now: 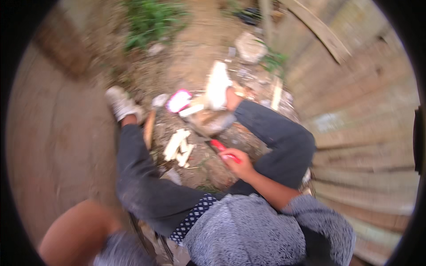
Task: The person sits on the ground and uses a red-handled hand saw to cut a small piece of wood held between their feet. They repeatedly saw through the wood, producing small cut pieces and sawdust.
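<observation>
My right hand (239, 166) is closed around a red-handled tool (223, 150), likely a knife, and holds it between my knees. The tool points up-left toward a small pile of pale split wood pieces (178, 147) on the dirt. I am seated, with my legs in dark trousers (146, 177) spread apart and white shoes (120, 104) (218, 86) on the ground. My left arm (75, 232) shows only as a bare elbow at the lower left; its hand is hidden. The picture is blurred.
A pink object (178, 101) and a pale stick (191, 110) lie between my feet. Beside my left leg lies a brown wooden piece (148, 128). A plank fence (364, 115) fills the right, a smooth wall (53, 133) the left. A stone (250, 46) and weeds (151, 20) lie farther off.
</observation>
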`<state>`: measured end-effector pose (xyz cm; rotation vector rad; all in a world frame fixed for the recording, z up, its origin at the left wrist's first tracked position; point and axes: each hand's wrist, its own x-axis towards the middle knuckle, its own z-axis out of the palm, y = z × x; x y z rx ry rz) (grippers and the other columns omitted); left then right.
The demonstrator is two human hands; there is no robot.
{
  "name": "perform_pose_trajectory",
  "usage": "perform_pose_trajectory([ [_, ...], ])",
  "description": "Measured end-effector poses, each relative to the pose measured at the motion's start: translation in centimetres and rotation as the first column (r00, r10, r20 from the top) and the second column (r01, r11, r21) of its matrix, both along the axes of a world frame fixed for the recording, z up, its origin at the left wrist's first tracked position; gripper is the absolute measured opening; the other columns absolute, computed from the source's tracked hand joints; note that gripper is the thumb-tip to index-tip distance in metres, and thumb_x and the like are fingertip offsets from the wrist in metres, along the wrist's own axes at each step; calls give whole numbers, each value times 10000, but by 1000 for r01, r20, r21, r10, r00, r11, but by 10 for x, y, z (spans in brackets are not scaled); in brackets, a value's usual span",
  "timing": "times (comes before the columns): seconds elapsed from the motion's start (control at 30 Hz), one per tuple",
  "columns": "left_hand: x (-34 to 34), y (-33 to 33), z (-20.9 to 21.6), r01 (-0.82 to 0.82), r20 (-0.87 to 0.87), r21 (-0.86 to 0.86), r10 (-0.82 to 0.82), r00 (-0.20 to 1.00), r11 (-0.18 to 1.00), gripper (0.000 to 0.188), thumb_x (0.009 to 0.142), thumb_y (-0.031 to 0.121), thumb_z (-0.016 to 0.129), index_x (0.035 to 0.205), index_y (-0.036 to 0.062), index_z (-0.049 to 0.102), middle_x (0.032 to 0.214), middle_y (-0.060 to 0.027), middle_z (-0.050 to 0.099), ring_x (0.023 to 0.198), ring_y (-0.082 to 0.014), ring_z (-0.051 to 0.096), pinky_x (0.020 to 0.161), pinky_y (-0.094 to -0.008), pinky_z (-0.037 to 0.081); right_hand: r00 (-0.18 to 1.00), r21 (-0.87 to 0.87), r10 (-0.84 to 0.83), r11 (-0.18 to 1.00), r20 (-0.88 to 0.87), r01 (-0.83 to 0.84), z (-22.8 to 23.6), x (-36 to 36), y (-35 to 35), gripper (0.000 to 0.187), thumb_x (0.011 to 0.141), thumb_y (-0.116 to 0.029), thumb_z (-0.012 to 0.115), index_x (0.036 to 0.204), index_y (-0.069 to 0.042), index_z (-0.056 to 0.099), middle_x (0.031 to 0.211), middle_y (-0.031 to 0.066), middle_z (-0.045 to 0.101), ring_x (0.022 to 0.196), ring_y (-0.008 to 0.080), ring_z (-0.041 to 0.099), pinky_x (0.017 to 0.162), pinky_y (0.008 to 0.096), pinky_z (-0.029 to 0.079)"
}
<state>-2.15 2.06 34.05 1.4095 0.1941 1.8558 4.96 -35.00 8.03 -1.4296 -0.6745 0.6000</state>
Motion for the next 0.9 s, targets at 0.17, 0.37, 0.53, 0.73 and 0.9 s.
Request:
perform_pose_trajectory([
  [0.17, 66, 106, -180, -392, -961, -9, 100, 258, 920, 232, 1010, 237, 538, 1125, 55, 623, 1045, -97, 637, 935, -204, 596, 836, -337, 513, 1000, -47, -10, 999, -8, 9, 0, 7, 3, 125, 959, -104, 640, 1035, -29, 704, 983, 63, 724, 924, 112, 639, 838, 278, 501],
  [0.37, 58, 109, -209, -453, -991, 32, 86, 99, 891, 230, 1011, 236, 537, 1126, 55, 619, 1049, -99, 638, 937, -202, 598, 836, -335, 513, 1000, -56, 22, 998, 10, -21, 14, 5, 1, 133, 961, -102, 639, 1055, -34, 703, 989, 56, 699, 970, 115, 626, 891, 281, 481],
  [0.53, 63, 99, -224, -442, -992, 51, 95, 78, 896, 228, 1012, 234, 537, 1128, 55, 616, 1053, -100, 638, 939, -201, 600, 837, -333, 514, 1000, -77, 15, 997, -18, -16, 12, -4, -7, 145, 988, -107, 608, 1068, -20, 692, 876, 3, 646, 751, 62, 568, 679, 239, 467],
  [0.73, 60, 106, -223, -450, -994, 42, 83, 72, 892, 226, 1013, 233, 536, 1129, 55, 612, 1057, -102, 639, 942, -199, 603, 837, -332, 514, 993, -160, 35, 986, -117, -54, 6, 0, 1, 138, 965, -62, 604, 1055, -17, 699, 1015, 71, 710, 969, 128, 641, 887, 282, 490],
  [0.9, 62, 108, -228, -456, -997, 4, 40, 71, 890, 224, 1014, 232, 535, 1130, 55, 609, 1060, -104, 640, 944, -198, 605, 837, -330, 515, 987, -106, 37, 993, -154, -54, 10, 2, -6, 137, 961, -67, 626, 1063, -4, 693, 1031, 72, 706, 981, 130, 638, 907, 282, 481],
])
